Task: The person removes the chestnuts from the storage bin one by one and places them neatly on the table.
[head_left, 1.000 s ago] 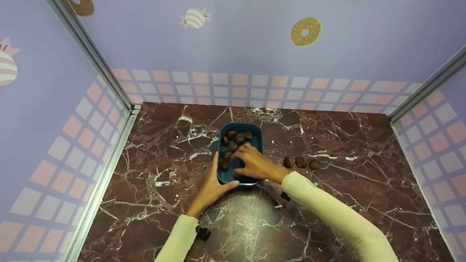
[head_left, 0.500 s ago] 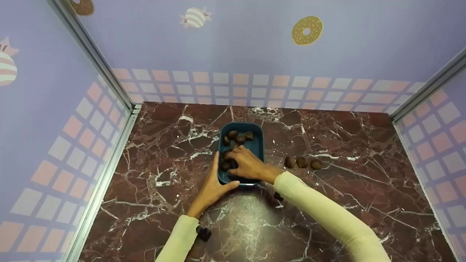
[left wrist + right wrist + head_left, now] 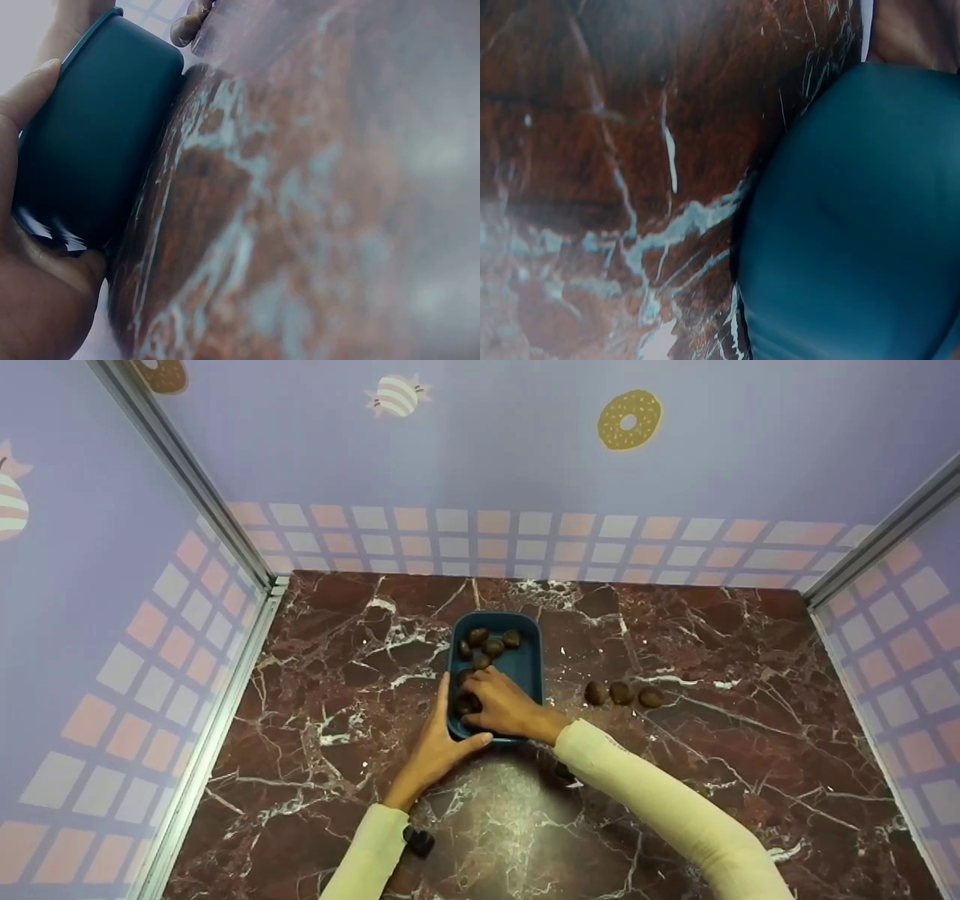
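Note:
A dark blue rectangular box (image 3: 531,660) stands on the marble surface with several brown chestnuts (image 3: 493,647) inside, mostly along its left and far parts. My left hand (image 3: 439,741) holds the box's near left corner, fingers along the left wall and thumb across the near end. In the left wrist view the box (image 3: 97,120) sits between thumb and fingers. My right hand (image 3: 504,706) reaches inside the box from the right, its curled fingers and thumb around a chestnut (image 3: 466,705) by the left wall, partly hidden. The right wrist view shows the box's outer wall (image 3: 855,217).
Three chestnuts (image 3: 621,693) lie in a row on the marble surface (image 3: 337,675), right of the box. A patterned purple panel (image 3: 495,457) rises behind, with side panels left and right in metal frames.
My right hand has moved left within the box, from its middle to the chestnuts by the left wall. My left hand and the three chestnuts outside have stayed put.

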A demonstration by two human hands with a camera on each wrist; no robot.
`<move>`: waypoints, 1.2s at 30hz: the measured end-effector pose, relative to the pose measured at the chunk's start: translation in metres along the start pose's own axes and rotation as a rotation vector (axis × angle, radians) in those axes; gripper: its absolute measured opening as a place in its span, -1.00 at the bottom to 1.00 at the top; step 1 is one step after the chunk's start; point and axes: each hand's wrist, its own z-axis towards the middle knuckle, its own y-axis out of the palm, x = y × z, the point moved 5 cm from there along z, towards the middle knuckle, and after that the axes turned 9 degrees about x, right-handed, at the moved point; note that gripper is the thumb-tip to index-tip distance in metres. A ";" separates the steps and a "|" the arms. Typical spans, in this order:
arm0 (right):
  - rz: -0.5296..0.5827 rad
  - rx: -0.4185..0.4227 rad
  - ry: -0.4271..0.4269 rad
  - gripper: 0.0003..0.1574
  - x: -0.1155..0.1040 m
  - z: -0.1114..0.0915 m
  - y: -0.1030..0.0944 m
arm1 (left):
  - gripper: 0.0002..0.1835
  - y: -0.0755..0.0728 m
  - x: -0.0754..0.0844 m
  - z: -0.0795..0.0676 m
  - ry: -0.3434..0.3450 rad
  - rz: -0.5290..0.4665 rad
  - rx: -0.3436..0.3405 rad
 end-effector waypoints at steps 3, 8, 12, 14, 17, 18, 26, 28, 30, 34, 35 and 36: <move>0.005 0.011 0.009 -0.54 -0.001 -0.001 -0.003 | 0.39 0.000 0.000 0.000 -0.001 0.005 -0.002; 0.020 0.052 0.030 -0.54 -0.001 -0.006 -0.016 | 0.41 0.000 0.000 0.000 -0.019 -0.013 -0.012; 0.016 0.085 0.041 -0.49 0.002 -0.015 -0.032 | 0.42 0.000 0.001 0.000 -0.035 -0.019 -0.025; 0.010 0.098 0.038 -0.47 0.004 -0.020 -0.040 | 0.42 0.000 0.001 0.000 -0.044 -0.023 -0.029; 0.003 0.113 0.031 -0.47 0.007 -0.030 -0.050 | 0.42 0.000 0.000 0.000 -0.047 -0.023 -0.020; 0.001 0.117 0.032 -0.46 0.009 -0.033 -0.053 | 0.42 0.000 -0.001 0.000 -0.043 -0.022 -0.018; 0.002 0.161 0.040 -0.45 0.017 -0.059 -0.076 | 0.44 0.000 -0.004 0.000 -0.044 -0.003 -0.011; 0.008 0.176 0.044 -0.45 0.019 -0.065 -0.080 | 0.44 0.000 -0.004 0.000 -0.039 -0.009 -0.008; 0.015 0.197 0.044 -0.45 0.021 -0.071 -0.085 | 0.43 0.000 -0.003 0.000 -0.034 -0.010 -0.008; 0.035 0.233 0.062 -0.45 0.028 -0.083 -0.092 | 0.43 0.001 -0.003 0.000 -0.032 -0.019 -0.008; 0.047 0.239 0.071 -0.45 0.030 -0.086 -0.094 | 0.43 0.001 -0.003 0.000 -0.035 -0.022 -0.007; 0.057 0.245 0.081 -0.45 0.032 -0.089 -0.095 | 0.43 0.001 -0.002 0.000 -0.037 -0.024 -0.005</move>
